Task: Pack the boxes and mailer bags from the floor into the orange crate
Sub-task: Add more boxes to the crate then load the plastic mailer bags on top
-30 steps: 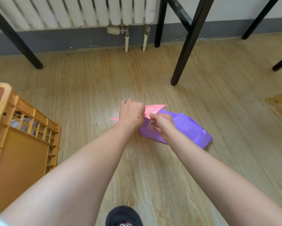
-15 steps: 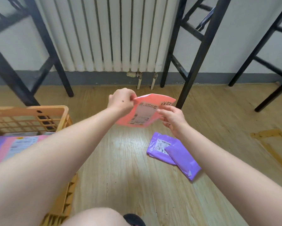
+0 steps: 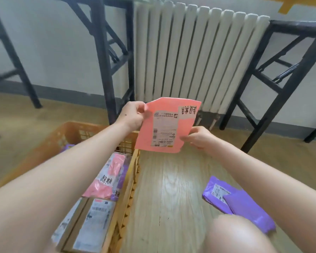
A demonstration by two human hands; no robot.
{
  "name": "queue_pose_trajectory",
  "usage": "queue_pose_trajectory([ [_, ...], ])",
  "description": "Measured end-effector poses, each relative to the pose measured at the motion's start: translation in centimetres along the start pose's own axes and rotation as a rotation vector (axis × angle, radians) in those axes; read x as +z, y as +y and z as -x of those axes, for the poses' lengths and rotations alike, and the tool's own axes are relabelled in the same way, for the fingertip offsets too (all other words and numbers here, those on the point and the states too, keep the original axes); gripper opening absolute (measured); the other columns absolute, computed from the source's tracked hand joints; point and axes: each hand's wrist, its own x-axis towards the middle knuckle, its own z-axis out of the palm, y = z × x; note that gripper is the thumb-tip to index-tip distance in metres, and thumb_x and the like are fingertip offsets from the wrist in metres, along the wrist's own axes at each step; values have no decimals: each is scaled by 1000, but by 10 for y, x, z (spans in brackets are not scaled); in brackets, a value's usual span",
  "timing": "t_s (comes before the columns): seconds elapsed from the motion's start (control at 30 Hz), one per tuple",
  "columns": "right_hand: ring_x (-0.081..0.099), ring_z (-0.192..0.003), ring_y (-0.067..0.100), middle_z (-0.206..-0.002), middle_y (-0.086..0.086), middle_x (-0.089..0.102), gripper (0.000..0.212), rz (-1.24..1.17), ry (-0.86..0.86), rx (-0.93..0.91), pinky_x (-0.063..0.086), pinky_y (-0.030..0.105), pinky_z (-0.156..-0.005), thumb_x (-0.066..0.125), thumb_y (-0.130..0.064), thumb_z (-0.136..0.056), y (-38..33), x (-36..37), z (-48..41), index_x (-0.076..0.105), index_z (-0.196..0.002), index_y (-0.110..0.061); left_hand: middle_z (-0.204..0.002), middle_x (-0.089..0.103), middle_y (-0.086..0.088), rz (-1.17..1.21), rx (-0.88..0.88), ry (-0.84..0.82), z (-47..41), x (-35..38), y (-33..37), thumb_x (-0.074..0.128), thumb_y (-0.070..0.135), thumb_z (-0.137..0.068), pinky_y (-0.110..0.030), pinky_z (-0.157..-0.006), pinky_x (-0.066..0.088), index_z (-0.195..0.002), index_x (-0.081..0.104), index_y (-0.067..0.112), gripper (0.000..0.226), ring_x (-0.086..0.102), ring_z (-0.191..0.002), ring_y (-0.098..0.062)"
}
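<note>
Wood floor, white radiator behind; left hand, right hand pinch pink mailer

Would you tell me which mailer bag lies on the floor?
The purple plastic mailer bag, right of the orange plastic crate. The pink mailer bag is held by the left hand and right hand; another pink bag lies inside the crate.
</note>
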Motion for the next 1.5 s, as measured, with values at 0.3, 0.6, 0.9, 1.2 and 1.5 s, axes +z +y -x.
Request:
queue_pose_trajectory([
  [0.3, 55, -99, 31, -96, 4, 57, 23, 418, 121, -309, 49, 42, -79, 43, -20, -94, -54, 78, -11, 53, -73, -24, -125, 54, -8, -123, -455, 146, 18, -58, -87, 82, 25, -68, -41, -98, 46, -129, 50, 20, 69, 54, -115, -27],
  [0.6, 40, -100, 28, -115, 8, 49, 13, 938, 209, -651, 33, 39, -85, 48, -15, -94, -75, 114, -6, 52, -106, -16, -140, 20, -11, -678, -120, 169, 26, -57, -73, 76, 38, -60, -44, -108, 23, -149, 11, 31, 109, 22, -130, -33],
  [0.9, 36, -122, 35, -123, 12, 47, 43, 1090, 340, -796, 17, 56, -111, 62, -14, -82, -98, 121, 8, 52, -124, -12, -117, 59, 5, -1117, 351, 260, 28, -78, -60, 64, 35, -80, -52, -101, 22, -93, 76, 31, 18, 38, -121, -33],
  [1.2, 28, -131, 35, -132, 12, 40, 57, 726, 413, -686, 7, 60, -116, 65, -21, -82, -96, 129, 0, 41, -134, -18, -97, 66, 12, -782, -7, 305, 33, -104, -69, 55, 22, -90, -41, -90, 24, -92, 73, 32, 21, 38, -112, -26],
  [1.5, 55, -115, 29, -129, 11, 55, 76, -2, -84, 116, 49, 41, -92, 72, -44, -80, -80, 127, -6, 40, -139, -9, -92, 72, -3, -126, -448, 382, 39, -130, -106, 76, 33, -74, -44, -89, 52, -70, 70, 29, 8, 64, -99, -27],
])
